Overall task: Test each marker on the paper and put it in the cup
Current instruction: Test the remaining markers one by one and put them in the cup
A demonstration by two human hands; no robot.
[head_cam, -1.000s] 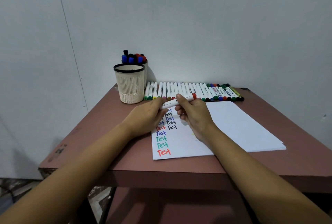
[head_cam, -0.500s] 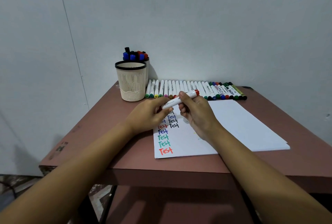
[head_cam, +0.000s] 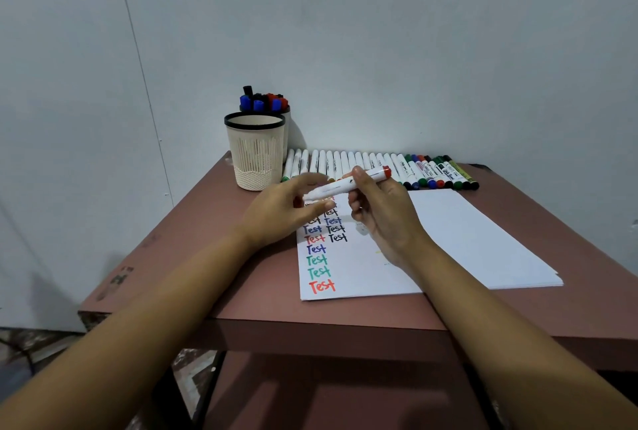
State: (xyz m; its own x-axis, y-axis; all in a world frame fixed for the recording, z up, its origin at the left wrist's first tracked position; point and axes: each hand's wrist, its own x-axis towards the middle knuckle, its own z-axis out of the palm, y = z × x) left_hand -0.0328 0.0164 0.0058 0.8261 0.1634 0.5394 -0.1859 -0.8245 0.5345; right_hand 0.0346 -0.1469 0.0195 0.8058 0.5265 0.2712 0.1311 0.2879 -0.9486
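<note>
Now, one red marker (head_cam: pixel 331 188) in the right hand's (head_cam: pixel 383 215) grip, left hand (head_cam: pixel 279 212) slack; two cups (head_cam: pixel 255 157) (head_cam: pixel 287 126).

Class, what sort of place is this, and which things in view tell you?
Likely a plain indoor desk corner: a small brown table against a bare wall, a row of markers, paper with "Test" written repeatedly.

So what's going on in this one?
A person is testing markers. The right hand holds a white marker with a red end above the white paper sheet, already marked with coloured "Test" words. The left hand sits at its other end, too blurred to judge grip. A row of markers lies behind.
</note>
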